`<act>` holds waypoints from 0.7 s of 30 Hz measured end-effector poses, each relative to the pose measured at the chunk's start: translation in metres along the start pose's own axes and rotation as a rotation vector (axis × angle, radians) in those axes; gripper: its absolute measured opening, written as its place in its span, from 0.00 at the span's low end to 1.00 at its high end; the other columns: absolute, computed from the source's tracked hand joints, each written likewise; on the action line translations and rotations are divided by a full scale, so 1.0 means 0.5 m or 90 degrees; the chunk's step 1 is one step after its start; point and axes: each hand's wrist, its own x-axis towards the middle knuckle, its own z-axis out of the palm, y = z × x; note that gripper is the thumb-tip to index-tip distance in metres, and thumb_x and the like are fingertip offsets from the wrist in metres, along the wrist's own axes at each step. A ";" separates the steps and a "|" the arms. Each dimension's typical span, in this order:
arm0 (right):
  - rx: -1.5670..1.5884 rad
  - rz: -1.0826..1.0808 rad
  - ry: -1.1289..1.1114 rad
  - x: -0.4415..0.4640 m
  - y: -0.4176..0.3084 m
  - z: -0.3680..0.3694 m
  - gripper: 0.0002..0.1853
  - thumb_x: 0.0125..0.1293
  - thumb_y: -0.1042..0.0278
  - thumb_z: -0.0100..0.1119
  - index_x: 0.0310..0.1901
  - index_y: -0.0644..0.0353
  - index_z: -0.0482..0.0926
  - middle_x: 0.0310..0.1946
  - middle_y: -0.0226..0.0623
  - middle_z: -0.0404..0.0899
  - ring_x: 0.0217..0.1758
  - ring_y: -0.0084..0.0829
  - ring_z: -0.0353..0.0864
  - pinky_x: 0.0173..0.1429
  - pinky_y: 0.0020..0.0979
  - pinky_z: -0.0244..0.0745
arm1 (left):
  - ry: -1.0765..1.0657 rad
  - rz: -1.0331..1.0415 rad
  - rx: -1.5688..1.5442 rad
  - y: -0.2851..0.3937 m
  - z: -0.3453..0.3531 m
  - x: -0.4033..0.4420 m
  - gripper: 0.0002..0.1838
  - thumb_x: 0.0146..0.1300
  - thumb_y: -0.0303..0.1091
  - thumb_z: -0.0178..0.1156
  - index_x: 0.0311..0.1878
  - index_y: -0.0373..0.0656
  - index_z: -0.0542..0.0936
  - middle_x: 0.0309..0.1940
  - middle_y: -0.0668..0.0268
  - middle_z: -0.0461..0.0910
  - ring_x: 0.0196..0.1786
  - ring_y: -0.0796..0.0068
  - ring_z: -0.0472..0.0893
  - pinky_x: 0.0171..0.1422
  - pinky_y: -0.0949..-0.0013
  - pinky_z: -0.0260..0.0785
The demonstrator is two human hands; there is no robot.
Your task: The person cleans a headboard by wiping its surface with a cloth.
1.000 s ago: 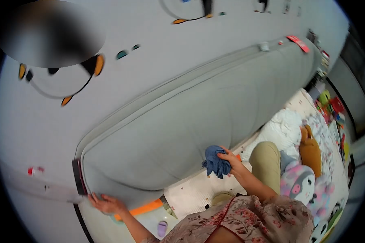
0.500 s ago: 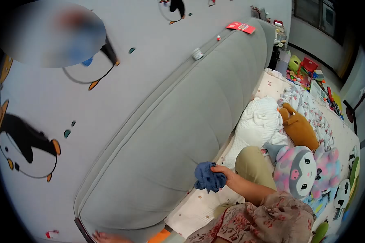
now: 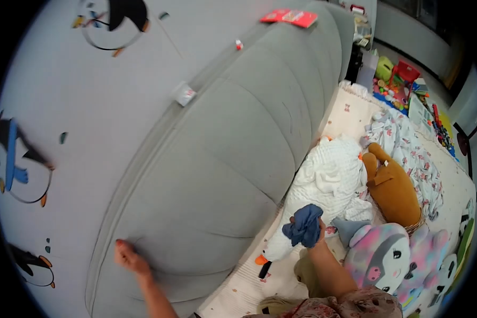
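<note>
My right hand (image 3: 321,232) is closed around a crumpled dark blue cloth (image 3: 303,225), held above the bed beside a white duck-shaped plush (image 3: 281,246) with an orange beak. At the lower left, my left hand (image 3: 130,257) is against the grey padded headboard (image 3: 212,175), close to its upper edge. Its fingers look curled in, and no object shows in them.
A white tub (image 3: 185,94), a small red-and-white item (image 3: 239,45) and red booklets (image 3: 297,18) lie along the headboard's top. On the bed are a brown plush (image 3: 396,191), a pastel plush (image 3: 379,257) and a floral blanket (image 3: 408,153). Toys (image 3: 392,90) stand beyond.
My left hand has risen from the bottom edge of the view onto the headboard. The right hand, still gripping the blue cloth, has shifted right in view. The camera has also moved.
</note>
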 end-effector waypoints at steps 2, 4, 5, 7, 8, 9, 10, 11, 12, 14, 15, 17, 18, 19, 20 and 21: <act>-0.027 0.060 0.025 0.004 -0.017 0.003 0.28 0.62 0.44 0.61 0.53 0.60 0.76 0.47 0.49 0.79 0.53 0.47 0.77 0.57 0.48 0.73 | -0.034 -0.021 0.131 -0.008 -0.015 -0.014 0.22 0.78 0.34 0.45 0.23 0.39 0.62 0.19 0.71 0.60 0.23 0.80 0.56 0.27 0.68 0.44; -0.060 0.153 0.038 0.024 -0.037 0.002 0.25 0.59 0.48 0.64 0.47 0.62 0.76 0.43 0.48 0.78 0.49 0.46 0.78 0.56 0.46 0.74 | -0.063 -0.016 0.249 -0.001 -0.014 -0.005 0.22 0.78 0.35 0.45 0.23 0.39 0.62 0.18 0.71 0.58 0.24 0.79 0.56 0.27 0.67 0.44; -0.061 0.183 0.078 0.025 -0.042 -0.019 0.24 0.60 0.50 0.64 0.47 0.63 0.76 0.42 0.48 0.78 0.48 0.46 0.79 0.56 0.46 0.75 | -0.042 0.000 0.275 0.000 -0.003 -0.005 0.23 0.78 0.35 0.45 0.23 0.39 0.62 0.18 0.70 0.57 0.23 0.78 0.56 0.27 0.66 0.44; -0.043 0.221 0.127 0.009 -0.066 -0.020 0.24 0.60 0.52 0.63 0.47 0.64 0.76 0.42 0.48 0.78 0.47 0.46 0.79 0.55 0.46 0.75 | -0.035 0.006 0.287 0.009 0.011 -0.010 0.23 0.79 0.35 0.45 0.23 0.39 0.62 0.18 0.69 0.56 0.23 0.76 0.56 0.27 0.64 0.44; -0.018 0.231 0.125 0.014 -0.079 -0.002 0.23 0.60 0.52 0.63 0.47 0.65 0.76 0.41 0.49 0.78 0.47 0.46 0.79 0.55 0.46 0.75 | -0.052 0.039 0.352 0.017 0.015 -0.004 0.23 0.79 0.36 0.45 0.23 0.38 0.62 0.17 0.67 0.56 0.22 0.74 0.55 0.27 0.63 0.45; 0.127 0.253 0.060 0.001 -0.074 -0.068 0.29 0.61 0.60 0.64 0.60 0.69 0.73 0.52 0.50 0.81 0.57 0.46 0.82 0.67 0.47 0.75 | -0.064 0.076 0.416 0.026 0.016 0.003 0.23 0.79 0.36 0.45 0.23 0.38 0.62 0.17 0.65 0.56 0.22 0.72 0.55 0.27 0.62 0.45; 0.127 0.244 0.059 -0.008 -0.082 -0.069 0.29 0.61 0.60 0.64 0.60 0.69 0.73 0.52 0.50 0.81 0.57 0.46 0.82 0.67 0.47 0.75 | -0.066 0.081 0.408 0.031 0.012 0.008 0.23 0.79 0.36 0.45 0.23 0.38 0.62 0.17 0.65 0.56 0.22 0.72 0.55 0.27 0.62 0.45; 0.126 0.268 0.122 -0.012 -0.092 -0.058 0.28 0.62 0.60 0.64 0.60 0.69 0.74 0.51 0.50 0.82 0.56 0.46 0.82 0.67 0.47 0.75 | -0.103 0.054 0.425 0.030 0.009 0.012 0.24 0.79 0.36 0.45 0.22 0.38 0.61 0.17 0.64 0.56 0.21 0.69 0.55 0.27 0.60 0.46; 0.124 0.287 0.184 -0.012 -0.109 -0.038 0.27 0.63 0.60 0.64 0.59 0.69 0.74 0.51 0.49 0.82 0.56 0.46 0.82 0.67 0.47 0.75 | -0.138 0.029 0.439 0.030 0.010 0.016 0.24 0.79 0.36 0.46 0.22 0.37 0.61 0.16 0.62 0.57 0.21 0.66 0.55 0.27 0.58 0.47; 0.063 0.251 0.261 -0.028 -0.139 -0.003 0.25 0.65 0.60 0.64 0.58 0.68 0.75 0.52 0.49 0.82 0.56 0.46 0.83 0.67 0.48 0.75 | -0.194 0.018 0.452 0.017 -0.004 0.012 0.24 0.78 0.38 0.46 0.23 0.36 0.66 0.17 0.60 0.64 0.21 0.63 0.62 0.27 0.57 0.52; 0.077 0.230 0.345 -0.046 -0.149 -0.024 0.24 0.66 0.60 0.64 0.58 0.67 0.76 0.52 0.48 0.82 0.56 0.46 0.83 0.67 0.49 0.75 | -0.249 0.001 0.484 0.022 -0.011 0.027 0.24 0.78 0.39 0.47 0.24 0.34 0.71 0.18 0.57 0.71 0.21 0.61 0.68 0.28 0.56 0.57; 0.151 0.154 0.398 -0.082 -0.195 -0.006 0.23 0.68 0.61 0.62 0.59 0.66 0.76 0.53 0.47 0.82 0.57 0.46 0.83 0.66 0.51 0.76 | -0.429 -0.197 0.588 0.073 -0.006 0.074 0.16 0.76 0.44 0.50 0.49 0.39 0.69 0.44 0.54 0.71 0.45 0.55 0.71 0.50 0.53 0.61; 0.069 0.111 0.389 -0.105 -0.244 0.031 0.22 0.69 0.60 0.61 0.58 0.66 0.76 0.53 0.47 0.82 0.56 0.46 0.83 0.65 0.50 0.77 | -0.617 -0.412 0.692 0.100 -0.013 0.097 0.31 0.74 0.49 0.52 0.74 0.43 0.66 0.71 0.51 0.70 0.68 0.50 0.74 0.73 0.50 0.65; 0.141 0.088 0.499 -0.141 -0.285 0.014 0.19 0.70 0.60 0.61 0.56 0.64 0.77 0.48 0.44 0.83 0.52 0.44 0.84 0.63 0.47 0.78 | -0.512 -0.167 0.614 0.011 -0.036 0.077 0.20 0.76 0.44 0.50 0.57 0.37 0.75 0.49 0.50 0.76 0.49 0.55 0.77 0.55 0.54 0.68; 0.050 -0.015 0.378 -0.138 -0.338 0.134 0.21 0.68 0.59 0.62 0.56 0.63 0.77 0.50 0.43 0.83 0.53 0.43 0.83 0.63 0.46 0.78 | -0.398 0.053 0.535 -0.072 -0.065 0.036 0.21 0.77 0.39 0.48 0.40 0.31 0.83 0.28 0.49 0.82 0.30 0.60 0.81 0.37 0.58 0.72; -0.008 -0.038 0.484 -0.161 -0.386 0.172 0.22 0.68 0.58 0.61 0.58 0.63 0.76 0.51 0.42 0.82 0.54 0.43 0.82 0.64 0.45 0.77 | -0.477 -0.288 0.532 -0.022 -0.049 0.046 0.22 0.77 0.43 0.48 0.46 0.32 0.84 0.30 0.52 0.84 0.33 0.62 0.83 0.41 0.60 0.75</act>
